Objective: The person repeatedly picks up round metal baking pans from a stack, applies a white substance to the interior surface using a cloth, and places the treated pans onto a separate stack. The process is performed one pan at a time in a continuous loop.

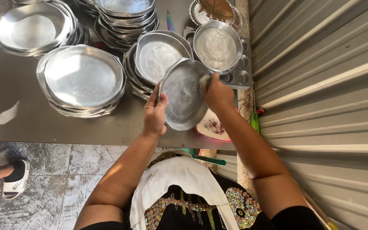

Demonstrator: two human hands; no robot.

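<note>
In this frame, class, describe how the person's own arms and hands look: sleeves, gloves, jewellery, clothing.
Both arms are bare to the upper arm. The left hand and right hand wear no gloves; no rings or watch show. Black sequinned top, white cloth over it.

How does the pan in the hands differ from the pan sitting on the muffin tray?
The held pan is tilted on edge, gripped by the left hand and right hand; the tray pan lies flat, untouched. The held pan looks duller, the tray pan brighter. Both are round, shallow metal pans.
</note>
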